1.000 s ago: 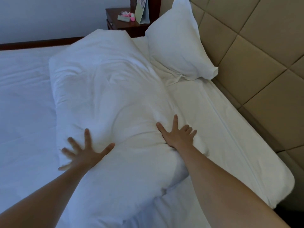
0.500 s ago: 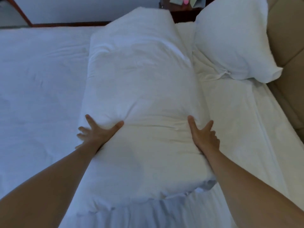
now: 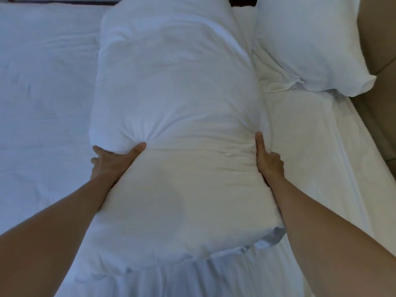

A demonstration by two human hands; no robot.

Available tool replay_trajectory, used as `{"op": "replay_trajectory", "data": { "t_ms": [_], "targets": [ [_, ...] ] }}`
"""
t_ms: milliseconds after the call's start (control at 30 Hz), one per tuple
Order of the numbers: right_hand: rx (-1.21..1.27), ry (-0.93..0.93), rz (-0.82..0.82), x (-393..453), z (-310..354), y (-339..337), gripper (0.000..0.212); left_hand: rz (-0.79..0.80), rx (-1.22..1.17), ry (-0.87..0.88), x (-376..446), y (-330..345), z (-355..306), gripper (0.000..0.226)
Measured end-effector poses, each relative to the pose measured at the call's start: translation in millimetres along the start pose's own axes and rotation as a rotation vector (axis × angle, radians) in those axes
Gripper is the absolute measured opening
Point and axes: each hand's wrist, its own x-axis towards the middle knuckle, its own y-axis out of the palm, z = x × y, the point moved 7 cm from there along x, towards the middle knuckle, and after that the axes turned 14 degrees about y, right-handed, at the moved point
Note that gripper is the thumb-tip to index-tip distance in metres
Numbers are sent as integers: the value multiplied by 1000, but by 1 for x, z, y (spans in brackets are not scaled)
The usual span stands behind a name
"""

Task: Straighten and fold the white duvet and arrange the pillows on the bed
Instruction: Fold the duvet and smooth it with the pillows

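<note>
A thick folded white duvet (image 3: 175, 99) lies lengthwise down the middle of the bed. My left hand (image 3: 113, 161) grips its left edge, thumb pressed into the top and fingers tucked under the side, bunching the fabric. My right hand (image 3: 267, 161) clasps the right edge, thumb pointing up along the side and fingers curled beneath. A white pillow (image 3: 308, 43) leans against the headboard at the upper right, apart from the duvet.
The white bed sheet (image 3: 42, 93) spreads flat to the left and right of the duvet. A tan padded headboard (image 3: 379, 50) runs along the right edge. A dark wooden frame strip shows at the top left corner.
Both hands went from lying flat on top of the duvet to gripping its two sides. The view tilted down and shifted, so the nightstand left the frame.
</note>
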Motion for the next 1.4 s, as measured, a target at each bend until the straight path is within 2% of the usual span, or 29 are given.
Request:
{"op": "replay_trajectory", "data": {
  "t_ms": [167, 300, 533, 667, 733, 1000, 1200, 1300, 1400],
  "targets": [
    [65, 26, -32, -2, -3, -1, 123, -50, 1, -23, 5, -7, 6, 135],
    [70, -12, -19, 0, -3, -6, 112, -85, 24, 27, -4, -16, -1, 112],
    [123, -70, 4, 16, -12, -19, 89, -222, -19, 62, -40, -26, -17, 103],
    [143, -89, 43, 34, -28, -42, 76, -323, 46, 94, -78, -18, -42, 100],
    [132, -99, 38, 42, -36, -64, 73, -313, 94, 131, -99, -4, -58, 95],
    [159, -89, -8, 104, -104, -214, 72, -222, 82, 243, -214, 107, -132, 87],
    [101, -25, -206, 162, -180, -384, 71, -32, 63, 280, -322, 229, -198, 82],
    [3, 47, -249, 189, -230, -456, 57, 83, 80, 390, -381, 288, -225, 79],
    [-114, 108, -192, 212, -256, -487, 47, 162, 103, 480, -424, 322, -240, 78]
  ]
}}
